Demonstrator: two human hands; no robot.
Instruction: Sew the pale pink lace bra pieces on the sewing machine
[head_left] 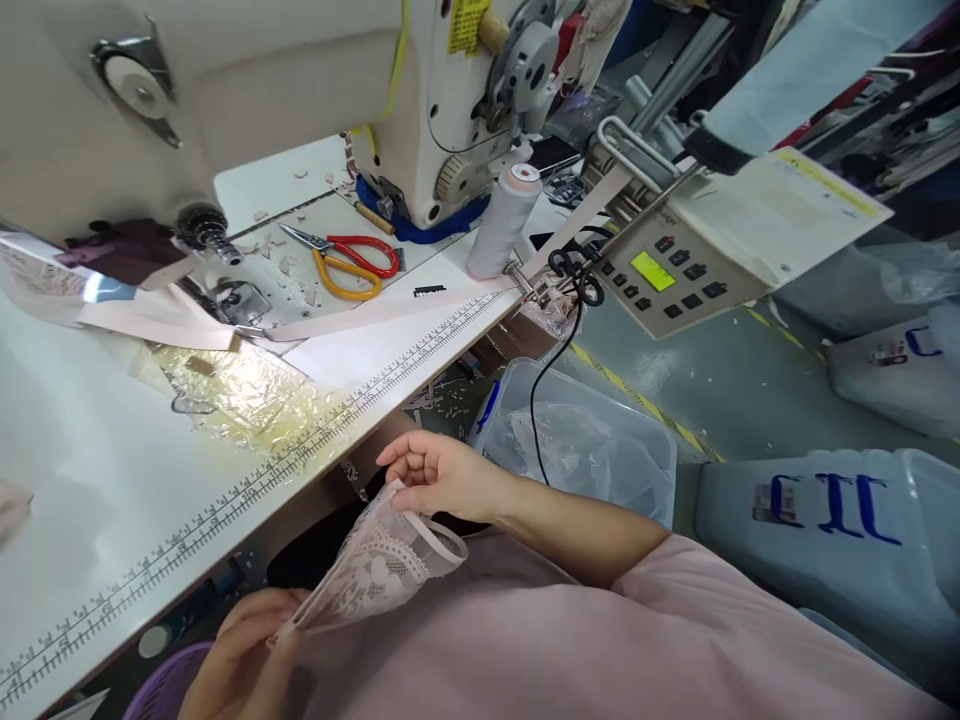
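A pale pink lace garment piece point(375, 565), with a scalloped band and a narrow loop of trim on one side, is stretched between my hands in front of my lap. My right hand point(439, 478) pinches its upper corner between thumb and finger, the other fingers curled loosely. Its lower end is gripped by my left hand point(251, 640), fingers closed on the edge. Beyond them stands a sewing machine point(300, 75). Under its needle area lies a strip of pale pink elastic point(360, 318), running right toward a feeder. More lace fabric point(45, 280) lies left of the needle.
Scissors with red and orange handles point(349, 265) lie on the machine bed beside a thread cone point(504, 220). A printed ruler point(300, 455) follows the table edge. A control panel point(660, 270) juts out at right. Plastic bins point(825, 540) and a clear tub point(652, 450) stand on the floor.
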